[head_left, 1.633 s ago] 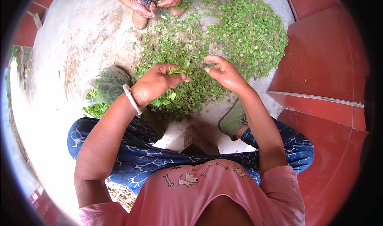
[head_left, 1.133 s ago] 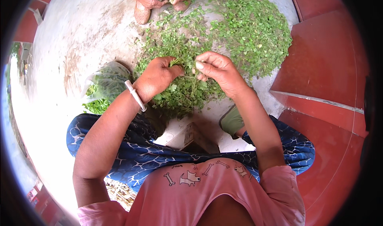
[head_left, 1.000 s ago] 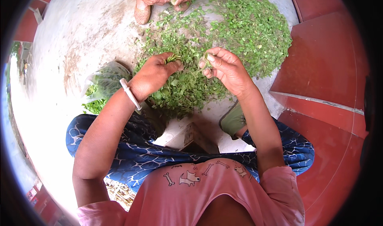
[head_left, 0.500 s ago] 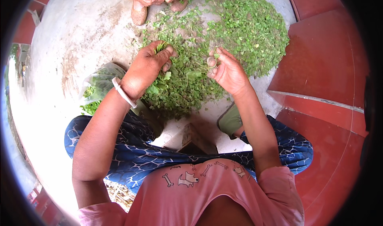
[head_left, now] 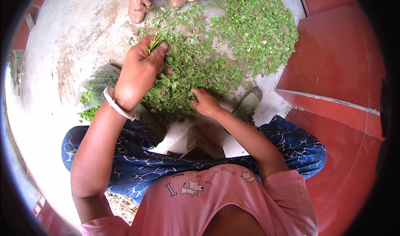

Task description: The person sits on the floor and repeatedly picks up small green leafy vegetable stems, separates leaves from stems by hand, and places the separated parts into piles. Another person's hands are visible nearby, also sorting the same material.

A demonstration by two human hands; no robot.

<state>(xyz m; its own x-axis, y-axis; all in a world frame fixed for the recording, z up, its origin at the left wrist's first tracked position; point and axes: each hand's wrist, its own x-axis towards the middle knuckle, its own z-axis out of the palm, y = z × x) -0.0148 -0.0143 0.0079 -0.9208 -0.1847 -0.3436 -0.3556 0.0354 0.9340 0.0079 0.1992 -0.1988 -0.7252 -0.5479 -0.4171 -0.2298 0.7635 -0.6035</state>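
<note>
We look down from the head through one wide fisheye, the shirt [head_left: 175, 211] close below us, the greens [head_left: 204, 67] farther out ahead.

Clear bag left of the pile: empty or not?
Not empty: leafy greens show through the clear bag. How full, cannot tell.

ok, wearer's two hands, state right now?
Left hand: closed, holding a bunch of green stems.
Right hand: at the pile of greens, fingers bent; whether it grips anything cannot be told.
</note>
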